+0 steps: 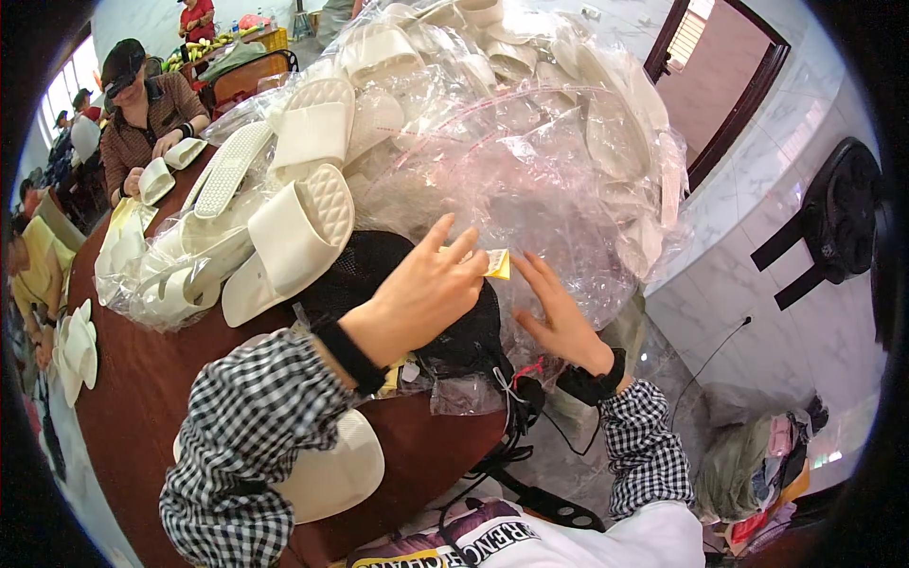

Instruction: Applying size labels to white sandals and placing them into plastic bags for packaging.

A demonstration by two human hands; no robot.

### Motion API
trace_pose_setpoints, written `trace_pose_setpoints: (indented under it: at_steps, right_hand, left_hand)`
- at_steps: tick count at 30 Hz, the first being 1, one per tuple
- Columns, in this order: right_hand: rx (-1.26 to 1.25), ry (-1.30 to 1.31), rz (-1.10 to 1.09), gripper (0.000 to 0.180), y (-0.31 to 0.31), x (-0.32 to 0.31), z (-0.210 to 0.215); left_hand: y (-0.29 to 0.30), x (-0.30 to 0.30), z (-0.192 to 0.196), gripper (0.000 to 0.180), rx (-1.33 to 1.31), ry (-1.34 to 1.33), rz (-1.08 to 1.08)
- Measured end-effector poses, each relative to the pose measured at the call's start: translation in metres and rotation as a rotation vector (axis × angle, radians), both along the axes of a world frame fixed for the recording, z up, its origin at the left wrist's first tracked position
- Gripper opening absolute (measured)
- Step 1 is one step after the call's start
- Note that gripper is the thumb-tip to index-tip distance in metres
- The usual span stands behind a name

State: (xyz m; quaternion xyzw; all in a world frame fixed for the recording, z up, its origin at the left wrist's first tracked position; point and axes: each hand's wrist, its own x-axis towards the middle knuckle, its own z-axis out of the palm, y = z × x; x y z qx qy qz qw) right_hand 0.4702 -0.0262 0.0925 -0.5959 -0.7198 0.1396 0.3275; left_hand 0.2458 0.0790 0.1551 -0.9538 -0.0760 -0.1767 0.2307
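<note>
Dark brown table point(123, 398) is heaped with cream slippers point(303, 227). A small yellow label point(498, 264) is pinched in the fingertips of the left hand point(426, 289), against a big clear plastic bag point(530, 161) of slippers. Just right of the label, the right hand point(559, 317) is spread flat on the bag. Below the label, a black mesh bag point(379, 275) is partly hidden by the left hand.

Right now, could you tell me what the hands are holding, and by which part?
The left hand pinches a small yellow tag by its left end; the right hand lies open on the clear plastic bag.
</note>
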Motion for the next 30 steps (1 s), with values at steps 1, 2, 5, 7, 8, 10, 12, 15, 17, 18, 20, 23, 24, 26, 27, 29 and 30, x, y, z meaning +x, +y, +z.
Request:
trace_pose_setpoints:
  at_steps: [1, 2, 5, 7, 8, 10, 12, 15, 17, 18, 20, 23, 24, 26, 27, 29, 30]
  right_hand:
    - [0.016, 0.017, 0.039, 0.063, 0.001, 0.000, 0.003]
    - [0.015, 0.015, 0.037, 0.063, 0.002, 0.002, 0.004]
    - [-0.022, -0.049, 0.102, 0.068, 0.003, 0.012, 0.000]
    - [-0.023, -0.083, 0.091, 0.068, 0.003, 0.015, -0.008]
    - [-0.022, -0.081, 0.088, 0.068, 0.001, 0.014, -0.011]
    - [-0.028, -0.138, 0.085, 0.063, 0.002, 0.011, -0.016]
    - [0.001, -0.211, 0.072, 0.062, 0.001, 0.011, -0.019]
    - [0.049, -0.313, 0.115, 0.058, 0.000, 0.008, -0.019]
    - [0.081, -0.344, 0.196, 0.055, -0.001, 0.008, -0.020]
    - [0.071, -0.368, 0.226, 0.052, -0.008, 0.016, -0.023]
    - [0.068, -0.345, 0.293, 0.041, -0.010, 0.016, -0.025]
    - [-0.255, 0.169, 0.352, 0.038, -0.006, 0.024, -0.035]
    - [-0.313, 0.426, 0.298, 0.035, -0.009, 0.020, -0.025]
    - [-0.370, 0.845, 0.167, 0.029, -0.013, 0.019, -0.022]
    - [-0.348, 0.959, 0.088, 0.027, -0.017, 0.024, -0.029]
    - [-0.263, 0.964, 0.087, 0.025, -0.018, 0.030, -0.036]
    - [-0.298, 0.957, 0.116, 0.025, -0.019, 0.034, -0.039]
  left_hand:
    - [0.001, 0.006, -0.004, 0.019, 0.006, 0.042, 0.022]
    - [0.002, 0.011, -0.009, 0.019, 0.006, 0.040, 0.020]
    - [0.006, 0.022, -0.018, 0.019, -0.029, 0.143, 0.127]
    - [0.013, 0.023, -0.017, 0.016, -0.202, 0.038, 0.014]
    - [0.012, 0.019, -0.017, 0.012, -0.129, -0.075, -0.045]
    - [0.006, 0.005, -0.010, 0.012, -0.125, -0.146, -0.056]
    - [-0.003, -0.005, 0.001, 0.012, -0.137, -0.272, -0.070]
    - [-0.008, -0.009, 0.013, 0.013, -0.134, -0.377, -0.045]
    - [-0.004, -0.003, 0.014, 0.012, -0.147, -0.379, 0.004]
    - [0.003, 0.010, 0.007, 0.013, -0.149, -0.382, -0.019]
    - [0.006, 0.020, -0.001, 0.014, -0.140, -0.311, 0.009]
    - [0.014, 0.028, -0.033, 0.014, -0.152, -0.166, 0.076]
    - [0.015, 0.029, -0.041, 0.014, -0.152, -0.147, 0.101]
    - [0.010, 0.027, -0.042, 0.014, -0.202, -0.141, 0.140]
    - [0.006, 0.024, -0.033, 0.014, -0.208, -0.159, 0.177]
    - [-0.001, 0.002, -0.010, 0.014, -0.273, -0.257, -0.027]
    - [-0.006, -0.011, -0.001, 0.014, -0.254, -0.362, -0.087]
